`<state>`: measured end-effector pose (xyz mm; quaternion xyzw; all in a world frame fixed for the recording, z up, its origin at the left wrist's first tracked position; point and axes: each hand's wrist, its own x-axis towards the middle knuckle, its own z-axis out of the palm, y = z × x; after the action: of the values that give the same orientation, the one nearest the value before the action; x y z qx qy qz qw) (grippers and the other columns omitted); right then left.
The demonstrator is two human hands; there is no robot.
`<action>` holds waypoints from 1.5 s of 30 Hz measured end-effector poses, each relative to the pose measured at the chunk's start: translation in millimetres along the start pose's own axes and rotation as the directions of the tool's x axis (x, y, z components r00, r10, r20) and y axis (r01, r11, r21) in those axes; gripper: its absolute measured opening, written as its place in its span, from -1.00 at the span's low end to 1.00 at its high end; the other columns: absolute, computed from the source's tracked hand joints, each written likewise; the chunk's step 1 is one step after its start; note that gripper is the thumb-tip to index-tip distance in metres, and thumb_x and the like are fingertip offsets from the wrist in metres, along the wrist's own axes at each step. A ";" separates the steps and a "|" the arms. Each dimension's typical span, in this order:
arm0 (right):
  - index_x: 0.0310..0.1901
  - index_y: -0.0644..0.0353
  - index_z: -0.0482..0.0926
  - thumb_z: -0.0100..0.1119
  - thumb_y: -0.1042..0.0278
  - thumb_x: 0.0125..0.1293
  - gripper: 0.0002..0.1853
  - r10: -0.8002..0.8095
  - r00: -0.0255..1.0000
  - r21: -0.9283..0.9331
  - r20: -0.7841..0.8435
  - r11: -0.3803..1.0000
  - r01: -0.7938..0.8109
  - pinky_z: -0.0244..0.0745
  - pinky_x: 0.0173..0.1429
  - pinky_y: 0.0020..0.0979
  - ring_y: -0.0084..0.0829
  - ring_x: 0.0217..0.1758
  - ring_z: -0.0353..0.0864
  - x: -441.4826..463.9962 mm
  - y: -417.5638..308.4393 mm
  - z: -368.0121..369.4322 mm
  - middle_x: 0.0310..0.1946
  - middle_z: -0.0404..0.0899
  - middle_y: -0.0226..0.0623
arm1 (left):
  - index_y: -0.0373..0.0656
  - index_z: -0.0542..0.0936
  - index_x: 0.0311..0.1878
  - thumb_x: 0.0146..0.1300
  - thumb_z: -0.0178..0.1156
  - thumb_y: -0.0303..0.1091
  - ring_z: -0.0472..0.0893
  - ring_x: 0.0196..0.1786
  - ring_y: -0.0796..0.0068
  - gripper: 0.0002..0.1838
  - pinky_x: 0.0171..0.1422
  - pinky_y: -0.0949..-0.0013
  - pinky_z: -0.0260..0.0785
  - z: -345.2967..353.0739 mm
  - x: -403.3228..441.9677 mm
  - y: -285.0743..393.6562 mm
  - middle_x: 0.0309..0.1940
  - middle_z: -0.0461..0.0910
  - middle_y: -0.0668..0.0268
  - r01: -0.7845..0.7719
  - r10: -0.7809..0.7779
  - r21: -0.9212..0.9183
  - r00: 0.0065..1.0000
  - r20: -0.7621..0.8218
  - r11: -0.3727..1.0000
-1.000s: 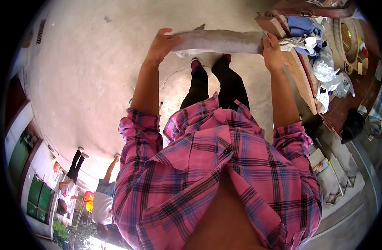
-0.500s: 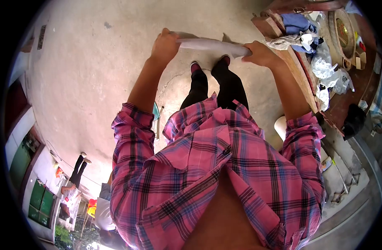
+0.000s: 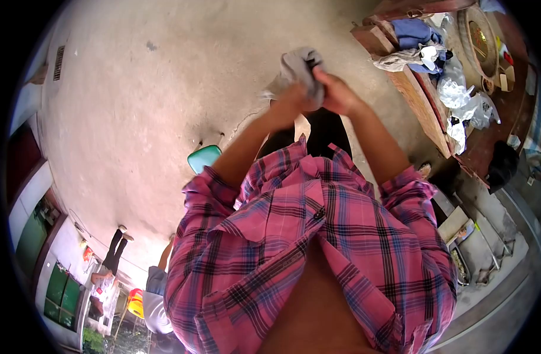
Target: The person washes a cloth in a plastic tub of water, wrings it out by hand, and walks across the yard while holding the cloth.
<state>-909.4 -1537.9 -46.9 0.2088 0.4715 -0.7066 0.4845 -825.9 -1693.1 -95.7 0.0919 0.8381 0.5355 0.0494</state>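
Observation:
A grey cloth (image 3: 297, 66) is bunched and folded between my two hands, above my dark-trousered legs. My left hand (image 3: 291, 101) is closed on its lower left side and looks slightly blurred. From the right, my right hand (image 3: 336, 94) grips the cloth with the thumb pointing up and left; its other fingers are partly hidden. The hands are close together, almost touching. A thin, pale, blurred edge of the cloth hangs out to the left.
A green-topped stool (image 3: 204, 158) stands on the concrete floor at left. To the right, a wooden bench (image 3: 421, 109) holds clothes, beside plastic bags (image 3: 459, 94) and a round basin (image 3: 481, 44). Two other people are at lower left, one in a white top (image 3: 155, 310).
My hands, earlier far apart with the cloth stretched between them, have come together. The cloth is now gathered in a bunch. The green stool has come into fuller view.

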 end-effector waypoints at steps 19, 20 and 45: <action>0.19 0.36 0.24 0.11 -0.21 0.08 -0.17 -0.666 0.742 -0.996 -0.070 0.082 -0.020 0.18 0.26 -0.21 0.02 0.21 0.27 22.0 49.6 -47.4 0.14 0.27 0.18 | -0.17 0.32 0.20 0.33 -0.24 -0.09 0.35 0.21 0.16 -0.51 0.30 0.08 0.19 -20.5 -50.3 -27.2 0.15 0.37 0.13 0.232 -0.506 -0.895 0.758 0.412 -0.381; 0.22 0.34 0.20 0.10 -0.22 0.09 -0.15 -0.589 0.800 -0.957 -0.118 0.282 0.066 0.14 0.28 -0.21 -0.03 0.25 0.22 19.2 46.3 -43.4 0.16 0.26 0.13 | -0.20 0.33 0.19 0.33 -0.25 -0.14 0.35 0.21 0.14 -0.53 0.30 0.08 0.18 -19.0 -47.0 -27.0 0.15 0.37 0.13 0.186 -0.509 -0.890 0.763 0.398 -0.417; 0.15 0.15 0.30 -0.11 0.09 0.29 -0.54 0.059 0.812 -0.072 0.581 0.997 -0.021 0.46 -0.31 -0.48 -0.39 -0.33 0.55 -40.8 8.2 22.6 -0.38 0.53 -0.32 | 0.10 0.25 0.27 0.36 -0.29 0.09 0.44 0.07 0.25 -0.50 0.07 0.02 0.30 3.2 -8.8 41.6 0.11 0.43 0.26 0.381 0.535 -0.837 0.835 0.130 -0.392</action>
<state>-880.4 -1538.3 -9.5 -0.0227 0.3178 -0.7114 0.6264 -812.5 -1675.0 -59.5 0.2180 -0.0655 0.9302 0.2880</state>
